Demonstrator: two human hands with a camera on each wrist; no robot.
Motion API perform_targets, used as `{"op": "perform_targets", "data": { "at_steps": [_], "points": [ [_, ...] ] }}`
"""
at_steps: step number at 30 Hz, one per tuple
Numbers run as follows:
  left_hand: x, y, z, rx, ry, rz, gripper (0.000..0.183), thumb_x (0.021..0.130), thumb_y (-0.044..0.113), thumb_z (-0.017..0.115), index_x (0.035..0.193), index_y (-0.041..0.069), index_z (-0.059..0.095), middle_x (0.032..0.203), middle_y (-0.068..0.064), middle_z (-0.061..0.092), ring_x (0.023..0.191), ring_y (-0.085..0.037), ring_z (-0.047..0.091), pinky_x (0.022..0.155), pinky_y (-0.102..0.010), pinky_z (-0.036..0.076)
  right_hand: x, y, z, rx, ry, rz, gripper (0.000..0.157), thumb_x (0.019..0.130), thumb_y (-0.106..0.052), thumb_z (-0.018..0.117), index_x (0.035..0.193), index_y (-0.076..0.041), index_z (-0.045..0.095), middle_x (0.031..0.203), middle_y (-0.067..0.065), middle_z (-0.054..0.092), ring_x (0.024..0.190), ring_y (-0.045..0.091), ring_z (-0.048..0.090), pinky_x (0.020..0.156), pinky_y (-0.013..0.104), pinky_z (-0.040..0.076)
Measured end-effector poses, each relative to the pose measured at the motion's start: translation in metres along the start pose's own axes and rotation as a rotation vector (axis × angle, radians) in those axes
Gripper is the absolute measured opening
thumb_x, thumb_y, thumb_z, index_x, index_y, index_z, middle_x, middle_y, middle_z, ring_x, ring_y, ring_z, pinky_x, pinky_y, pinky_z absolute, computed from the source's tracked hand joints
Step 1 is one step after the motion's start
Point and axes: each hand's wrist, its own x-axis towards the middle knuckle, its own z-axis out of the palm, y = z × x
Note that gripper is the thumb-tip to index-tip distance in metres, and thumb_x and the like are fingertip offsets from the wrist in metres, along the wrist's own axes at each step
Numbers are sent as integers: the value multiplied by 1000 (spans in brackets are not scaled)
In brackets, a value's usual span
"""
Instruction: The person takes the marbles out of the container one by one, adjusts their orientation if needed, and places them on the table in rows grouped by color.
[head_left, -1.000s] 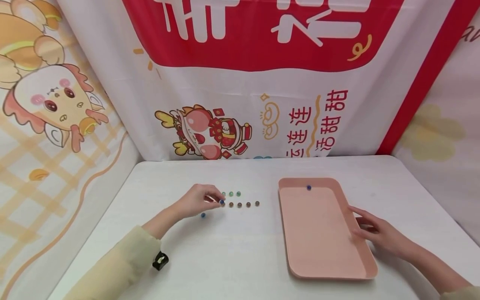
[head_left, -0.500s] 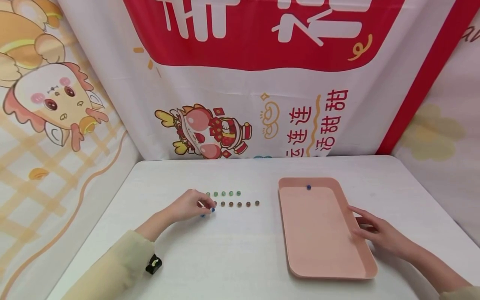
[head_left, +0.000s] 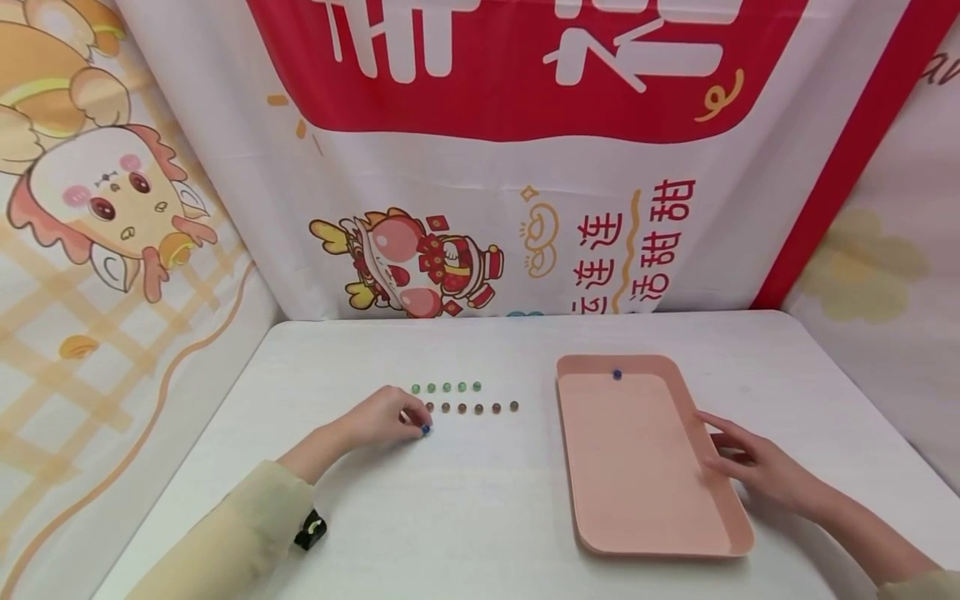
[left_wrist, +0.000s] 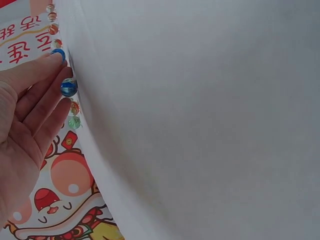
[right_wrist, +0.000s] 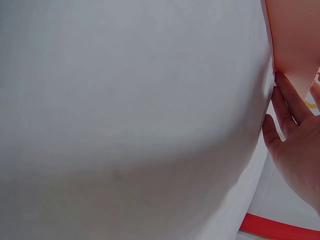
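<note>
In the head view my left hand (head_left: pixel 387 415) pinches a blue marble (head_left: pixel 426 430) between thumb and index finger, low over the white table. The left wrist view shows this blue marble (left_wrist: pixel 59 53) at the thumb tip, with another blue marble (left_wrist: pixel 68 87) beside the other fingertips. Just behind the hand runs a row of brownish marbles (head_left: pixel 478 409), and beyond it a row of green marbles (head_left: pixel 447 387). My right hand (head_left: pixel 772 471) rests at the right rim of a pink tray (head_left: pixel 652 467), its fingers fairly straight. A single blue marble (head_left: pixel 617 375) lies at the tray's far end.
The white table (head_left: pixel 465 517) ends at the back against a printed cloth (head_left: pixel 480 225). Another patterned cloth (head_left: pixel 112 333) hangs along the left side. A black item (head_left: pixel 311 530) shows at the left sleeve's cuff.
My left hand has moved left and nearer to me with the blue marble, from over the brownish row to just in front of it. The right hand and tray have stayed put.
</note>
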Motion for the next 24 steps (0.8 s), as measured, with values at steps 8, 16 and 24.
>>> {"op": "perform_targets", "data": {
  "at_steps": [8,16,24],
  "points": [
    [0,3,1,14,1,5,12,84,1,73,92,10,74,89,5,69,81,-6,62,74,-23,52,0,-1,0,-2,2,-1,68,92,-18,68,147,1,34,132,28,52,109,36,58,77,21,50],
    [1,2,2,20,4,-3,13,84,1,74,92,11,73,88,7,68,80,-6,62,74,-23,52,0,-2,-1,8,-8,13,68,92,-20,67,148,0,33,134,29,50,111,40,56,77,20,50],
    [0,1,-7,0,5,-10,14,85,5,73,99,11,74,95,5,69,87,-8,62,83,-33,52,-1,0,0,9,6,-15,68,91,-18,68,146,1,35,133,29,51,108,15,59,77,20,50]
  ]
}}
